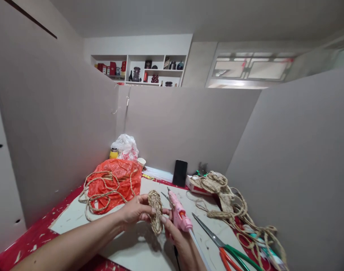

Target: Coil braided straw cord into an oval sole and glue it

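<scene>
My left hand (136,208) grips a narrow oval of coiled, braided straw rope (155,212) by its left side. At the oval's right edge, the thumb and fingers of my right hand (177,233) press on it. A pink hot glue gun (180,212) lies in my right hand, nozzle pointing away; its handle is mostly hidden. From its back end runs a long clear glue stick (198,248). Beside the nozzle shows a thin pointed metal tip whose body is hidden. Large scissors (217,240) with orange and green handles lie partly open to the right of my right hand.
Loose rope lies over an orange plastic bag (112,180) at left. Behind it stand a white bag (125,146), a yellow jar (113,153) and a paper cup (141,162). A black phone (180,173) leans at the back. Braided rope (217,182) is heaped right. Grey partitions (183,124) enclose the table.
</scene>
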The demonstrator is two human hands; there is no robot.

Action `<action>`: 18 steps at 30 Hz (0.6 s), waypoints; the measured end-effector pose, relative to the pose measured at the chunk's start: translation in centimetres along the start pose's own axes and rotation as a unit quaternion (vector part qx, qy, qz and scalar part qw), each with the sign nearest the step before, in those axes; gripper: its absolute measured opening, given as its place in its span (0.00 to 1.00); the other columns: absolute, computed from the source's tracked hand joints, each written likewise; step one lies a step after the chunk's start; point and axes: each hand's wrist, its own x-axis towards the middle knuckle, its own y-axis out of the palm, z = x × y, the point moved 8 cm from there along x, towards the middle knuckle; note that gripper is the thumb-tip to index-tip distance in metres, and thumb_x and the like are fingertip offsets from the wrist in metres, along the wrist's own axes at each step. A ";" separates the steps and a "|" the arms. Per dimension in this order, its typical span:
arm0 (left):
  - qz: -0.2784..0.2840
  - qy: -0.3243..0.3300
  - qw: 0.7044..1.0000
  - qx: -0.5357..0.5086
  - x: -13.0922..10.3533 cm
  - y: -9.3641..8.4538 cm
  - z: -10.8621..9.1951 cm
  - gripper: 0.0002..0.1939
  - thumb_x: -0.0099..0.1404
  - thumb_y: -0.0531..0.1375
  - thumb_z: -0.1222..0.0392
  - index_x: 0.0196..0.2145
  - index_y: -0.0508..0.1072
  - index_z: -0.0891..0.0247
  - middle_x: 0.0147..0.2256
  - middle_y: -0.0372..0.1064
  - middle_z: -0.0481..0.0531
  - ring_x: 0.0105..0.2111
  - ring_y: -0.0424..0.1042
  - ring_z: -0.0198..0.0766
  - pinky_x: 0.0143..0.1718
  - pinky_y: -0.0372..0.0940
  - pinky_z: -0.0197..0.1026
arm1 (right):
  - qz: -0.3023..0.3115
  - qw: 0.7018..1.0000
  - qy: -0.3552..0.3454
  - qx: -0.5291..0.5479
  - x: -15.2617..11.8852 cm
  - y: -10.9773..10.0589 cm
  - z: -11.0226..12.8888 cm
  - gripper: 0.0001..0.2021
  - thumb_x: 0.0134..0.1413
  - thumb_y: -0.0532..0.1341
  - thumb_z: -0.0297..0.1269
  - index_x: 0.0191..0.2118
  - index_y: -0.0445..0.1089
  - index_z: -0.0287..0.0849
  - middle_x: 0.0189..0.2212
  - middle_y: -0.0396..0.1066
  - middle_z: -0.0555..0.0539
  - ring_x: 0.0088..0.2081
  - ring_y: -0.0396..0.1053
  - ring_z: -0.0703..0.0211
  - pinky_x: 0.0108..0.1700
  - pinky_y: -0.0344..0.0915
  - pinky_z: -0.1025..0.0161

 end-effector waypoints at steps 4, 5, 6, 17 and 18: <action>0.018 -0.009 1.000 0.004 1.0 0.0 0.6 0.16 0.48 0.66 0.68 0.37 0.75 0.67 0.34 0.77 0.57 0.34 0.75 0.42 0.34 0.64 0.39 | 0.033 0.998 0.045 0.041 0.6 0.5 -0.8 0.16 0.47 0.68 0.46 0.37 0.75 0.39 0.30 0.75 0.45 0.32 0.72 0.52 0.35 0.68 0.59; 0.020 -0.012 1.000 0.005 1.2 -0.1 0.9 0.16 0.48 0.67 0.67 0.38 0.76 0.67 0.35 0.77 0.57 0.34 0.75 0.41 0.34 0.64 0.38 | 0.039 0.996 0.055 0.050 0.7 0.5 -1.1 0.16 0.47 0.68 0.45 0.38 0.75 0.39 0.31 0.75 0.45 0.33 0.72 0.52 0.36 0.68 0.58; 0.021 -0.014 1.000 0.004 1.4 -0.3 1.1 0.16 0.49 0.67 0.67 0.38 0.76 0.68 0.35 0.77 0.57 0.34 0.75 0.41 0.34 0.64 0.38 | 0.042 0.995 0.063 0.058 0.8 0.6 -1.5 0.15 0.47 0.68 0.44 0.38 0.75 0.39 0.31 0.75 0.44 0.34 0.72 0.52 0.37 0.68 0.58; -0.078 -0.048 0.990 -0.104 2.5 -3.8 3.7 0.18 0.52 0.68 0.63 0.42 0.71 0.65 0.32 0.71 0.52 0.29 0.72 0.35 0.32 0.65 0.38 | -0.132 0.978 0.100 0.124 1.7 -3.6 -5.0 0.18 0.39 0.74 0.39 0.33 0.66 0.45 0.24 0.68 0.58 0.22 0.64 0.70 0.23 0.63 0.75; -0.084 -0.045 0.989 -0.110 2.6 -4.0 3.7 0.18 0.53 0.67 0.63 0.41 0.70 0.66 0.31 0.70 0.51 0.29 0.72 0.35 0.32 0.66 0.38 | -0.148 0.976 0.099 0.126 1.8 -4.0 -5.0 0.18 0.38 0.74 0.39 0.32 0.65 0.45 0.22 0.65 0.60 0.20 0.60 0.72 0.20 0.59 0.78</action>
